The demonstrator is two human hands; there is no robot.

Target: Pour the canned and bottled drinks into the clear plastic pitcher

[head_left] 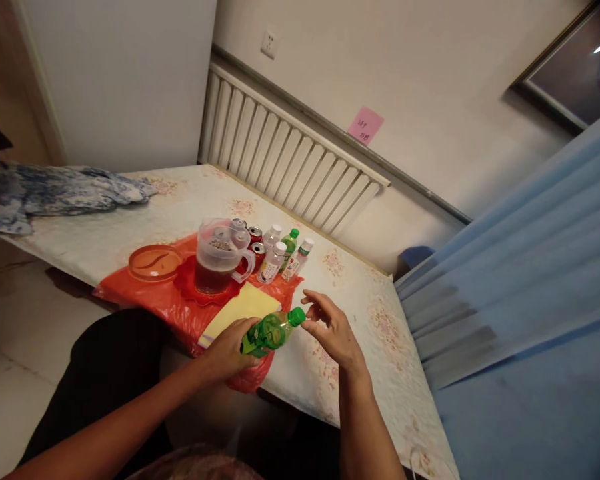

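My left hand (229,349) is wrapped round a small green bottle (269,331), held tilted above the table's near edge. Its green cap (297,316) points toward my right hand (330,330), whose fingertips pinch at the cap. Behind them a clear pitcher (219,257) with dark liquid stands on a red mat, with an orange lid (155,262) to its left. A yellow cloth (240,309) lies just beyond my left hand.
Several small bottles (280,257) and red cans (255,235) stand behind the pitcher on a red plastic sheet (140,297). A patterned cloth (55,193) lies at the table's far left. A radiator (285,163) lines the wall; a blue curtain (530,267) hangs at right.
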